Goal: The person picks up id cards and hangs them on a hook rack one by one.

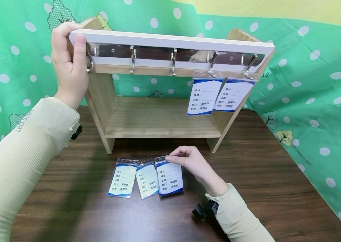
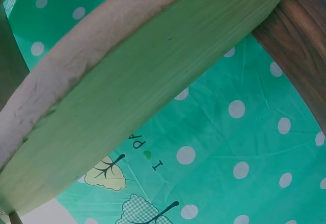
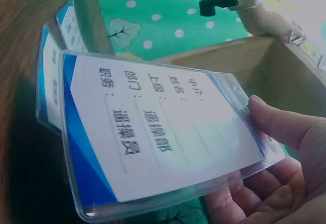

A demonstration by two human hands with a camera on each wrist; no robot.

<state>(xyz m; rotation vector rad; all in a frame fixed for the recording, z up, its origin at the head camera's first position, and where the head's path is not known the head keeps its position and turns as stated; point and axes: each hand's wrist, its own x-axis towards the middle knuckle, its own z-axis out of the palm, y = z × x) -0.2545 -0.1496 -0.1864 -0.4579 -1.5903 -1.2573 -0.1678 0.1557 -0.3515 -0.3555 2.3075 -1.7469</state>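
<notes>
My left hand (image 1: 70, 64) grips the upper left corner of a wooden rack (image 1: 164, 117), thumb on the front of its white top board. My right hand (image 1: 193, 163) pinches the top edge of a badge in a clear sleeve (image 1: 170, 178), thumb on the front and fingers behind, as the right wrist view shows. Left of it on the table lie two more badges, a middle one (image 1: 147, 179) and a left one (image 1: 122, 179). Two badges hang from the rack's hooks: one (image 1: 205, 95) from the fourth hook, another (image 1: 234, 94) from the rightmost.
The rack's metal strip carries several hooks, among them a middle hook (image 1: 174, 62) and a second hook (image 1: 132, 59) with nothing hung on them. Underneath is a dark wooden table (image 1: 249, 168). A green dotted cloth (image 1: 309, 84) covers the wall behind.
</notes>
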